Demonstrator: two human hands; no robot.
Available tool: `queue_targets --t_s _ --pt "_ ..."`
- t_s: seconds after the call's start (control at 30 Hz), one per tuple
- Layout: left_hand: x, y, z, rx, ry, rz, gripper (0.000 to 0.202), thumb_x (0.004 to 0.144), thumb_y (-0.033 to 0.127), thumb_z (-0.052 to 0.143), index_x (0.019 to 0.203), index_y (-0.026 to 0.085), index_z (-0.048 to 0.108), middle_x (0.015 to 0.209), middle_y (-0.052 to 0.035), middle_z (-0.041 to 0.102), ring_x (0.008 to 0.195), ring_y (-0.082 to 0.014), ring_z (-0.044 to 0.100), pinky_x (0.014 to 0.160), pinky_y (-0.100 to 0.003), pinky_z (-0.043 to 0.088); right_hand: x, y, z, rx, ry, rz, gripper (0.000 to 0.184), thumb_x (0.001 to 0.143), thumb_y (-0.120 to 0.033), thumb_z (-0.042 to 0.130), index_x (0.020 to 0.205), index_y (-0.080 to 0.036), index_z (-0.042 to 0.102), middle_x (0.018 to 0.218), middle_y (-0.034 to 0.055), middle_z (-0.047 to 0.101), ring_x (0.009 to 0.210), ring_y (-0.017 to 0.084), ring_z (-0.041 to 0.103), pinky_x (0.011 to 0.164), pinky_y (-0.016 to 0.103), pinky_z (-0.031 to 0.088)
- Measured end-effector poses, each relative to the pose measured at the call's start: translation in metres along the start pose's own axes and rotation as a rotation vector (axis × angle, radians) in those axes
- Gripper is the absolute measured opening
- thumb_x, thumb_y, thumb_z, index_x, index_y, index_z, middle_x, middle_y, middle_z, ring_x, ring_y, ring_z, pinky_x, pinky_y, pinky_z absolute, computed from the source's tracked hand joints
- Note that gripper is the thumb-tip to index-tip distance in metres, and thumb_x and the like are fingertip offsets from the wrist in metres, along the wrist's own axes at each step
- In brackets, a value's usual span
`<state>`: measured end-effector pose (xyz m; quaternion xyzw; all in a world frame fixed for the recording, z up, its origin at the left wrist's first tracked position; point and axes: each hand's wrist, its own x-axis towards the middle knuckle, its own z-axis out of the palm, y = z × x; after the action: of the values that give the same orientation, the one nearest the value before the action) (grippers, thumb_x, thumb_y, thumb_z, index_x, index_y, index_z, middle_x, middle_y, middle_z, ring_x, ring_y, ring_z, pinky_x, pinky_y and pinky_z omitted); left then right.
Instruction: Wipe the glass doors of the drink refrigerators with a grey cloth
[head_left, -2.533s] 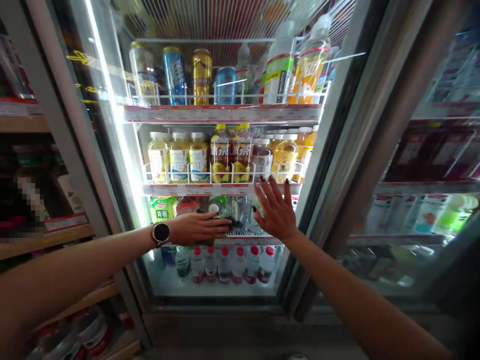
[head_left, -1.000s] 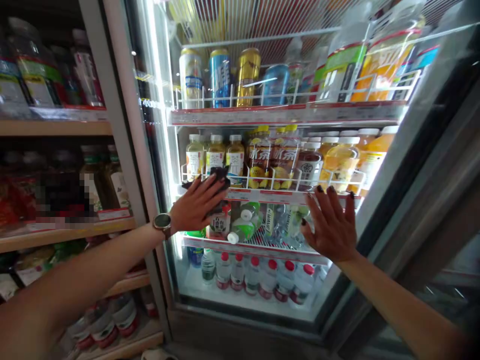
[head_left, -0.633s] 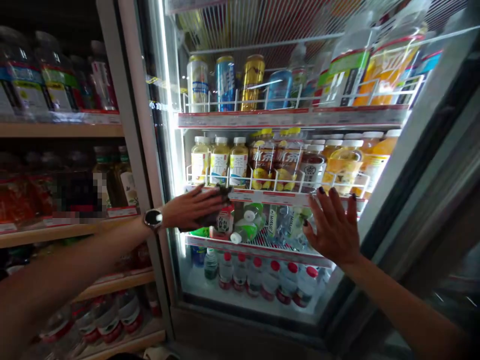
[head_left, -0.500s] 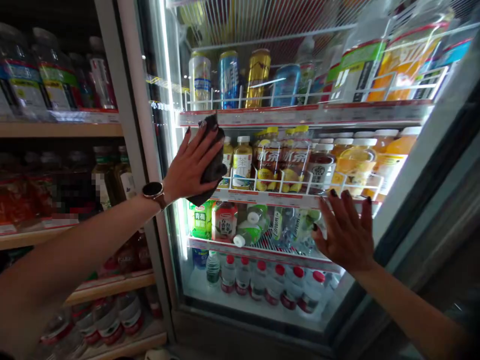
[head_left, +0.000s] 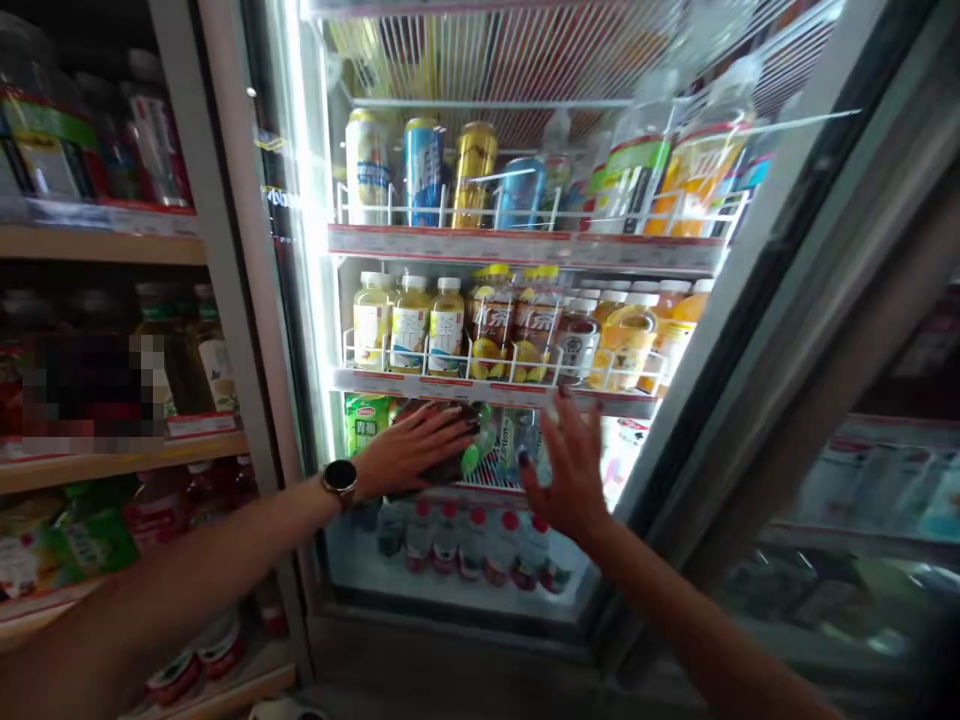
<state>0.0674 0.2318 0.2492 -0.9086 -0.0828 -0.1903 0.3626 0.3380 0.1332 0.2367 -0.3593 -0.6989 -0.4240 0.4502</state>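
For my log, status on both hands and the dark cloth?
Left hand flat over dark cloth, at clear glass door. Right hand spread, holding nothing; contact unclear. No obstruction seen.

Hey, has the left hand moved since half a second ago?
Yes, mainly downward: the left hand was mostly above the front strip beneath the yellow-capped bottles; now it shows below that strip.

There are two hands point(head_left: 416, 450), one cloth point(head_left: 450, 468), one wristwatch point(head_left: 340, 477), four cans point(head_left: 474, 175) and three pale tea bottles point(head_left: 409, 322).

Arms point(head_left: 206, 572) outstretched, left hand point(head_left: 416, 448) flat, right hand point(head_left: 571, 480) splayed
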Motion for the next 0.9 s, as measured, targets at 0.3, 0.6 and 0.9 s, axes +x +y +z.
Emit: queue_targets --t_s 0.3,0.6,0.9 --pt "0.071 -0.022 -0.030 -0.088 0.258 -0.089 0.076 0.098 0.034 0.061 0.163 0.009 0.029 0.170 -0.0197 0.033 0.161 -0.0285 0.028 0.134 -0.047 0.030 0.043 -0.042 0.071 0.135 0.160 0.174 0.079 0.104 -0.035 0.040 0.170 -0.024 0.000 0.178 0.0104 0.013 0.163 0.035 0.020 0.125 0.067 0.037" --pt "-0.042 -0.048 -0.016 0.168 0.302 -0.159 0.071 0.098 0.034 0.064 0.163 0.031 0.035 0.166 -0.0049 0.044 0.161 -0.0262 0.029 0.136 -0.056 0.013 0.055 0.066 -0.006 -0.177 -0.384 -0.489 0.069 0.099 -0.035 0.060 0.164 -0.033 0.035 0.165 0.0054 0.048 0.158 0.029 0.037 0.130 0.061 0.027" --pt "-0.046 -0.047 -0.009 0.173 0.361 -0.126 0.067 0.097 0.026 0.061 0.161 0.028 0.040 0.162 -0.0037 0.049 0.160 -0.0237 0.030 0.136 -0.053 0.015 0.134 0.101 -0.004 -0.405 0.227 0.359 0.077 0.099 -0.041 0.045 0.167 -0.009 0.025 0.173 0.0248 0.022 0.161 0.047 0.017 0.123 0.077 0.020"
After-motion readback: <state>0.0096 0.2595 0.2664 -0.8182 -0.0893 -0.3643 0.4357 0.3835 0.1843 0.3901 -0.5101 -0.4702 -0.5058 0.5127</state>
